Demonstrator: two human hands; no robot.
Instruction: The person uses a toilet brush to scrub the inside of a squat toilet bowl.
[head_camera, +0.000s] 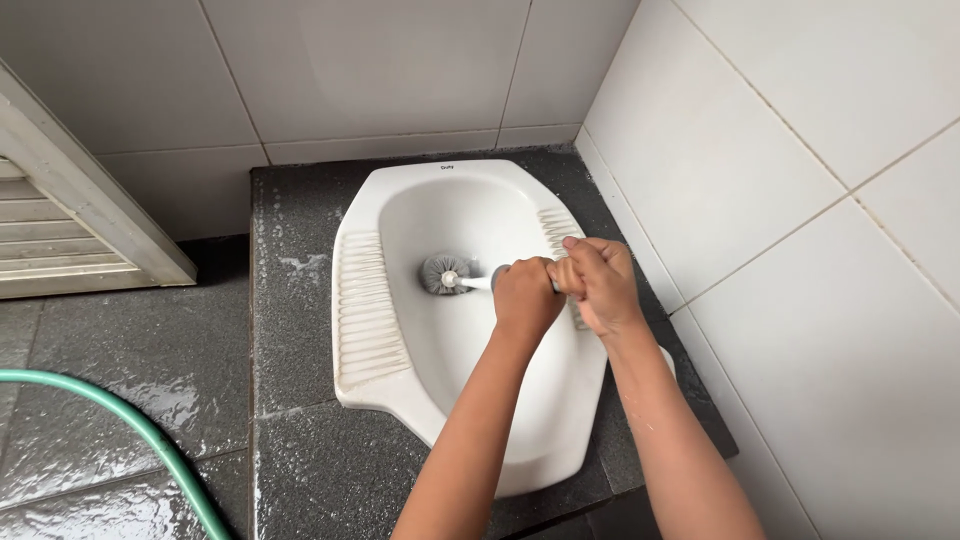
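Note:
A white squat toilet pan (365, 320) is set into a raised dark stone platform (295, 310). Both my hands grip the handle of a toilet brush. My left hand (525, 295) holds the handle nearer the brush head, and my right hand (597, 282) holds it just behind. The grey round brush head (445, 274) rests inside the bowl, against its inner surface. Most of the handle is hidden under my fingers.
A green hose (130, 420) curves across the wet dark floor at the lower left. A white louvred door (60, 220) stands at the left. White tiled walls (800, 200) close in the back and right side, right beside the platform.

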